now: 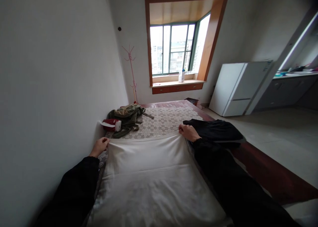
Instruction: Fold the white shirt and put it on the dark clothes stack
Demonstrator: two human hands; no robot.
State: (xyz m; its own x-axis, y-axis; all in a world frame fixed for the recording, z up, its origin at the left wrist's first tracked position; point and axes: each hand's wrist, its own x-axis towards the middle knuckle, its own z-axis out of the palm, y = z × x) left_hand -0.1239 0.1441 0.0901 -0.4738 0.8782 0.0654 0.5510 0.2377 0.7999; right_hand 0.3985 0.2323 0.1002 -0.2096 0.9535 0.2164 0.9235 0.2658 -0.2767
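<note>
A cream-white cloth [149, 174] lies spread over the table, with soft wrinkles and a crease running across it. My left hand [100, 146] pinches its far left corner, close to the wall. At the far right corner, my right hand [188, 132] grips the edge between closed fingers. The far edge stretches between both hands, sagging slightly in the middle. Just beyond my right hand lies a dark folded garment [216, 130]. The near end of the cloth runs out of view at the bottom.
A patterned tablecloth [166, 119] covers the reddish table [273, 174]. On its far left sit a camouflage backpack [126, 116] and a red-and-white packet [111, 124]. A wall [62, 71] borders the left side. Beyond stand a pink coat rack [132, 71] and a white fridge [233, 84].
</note>
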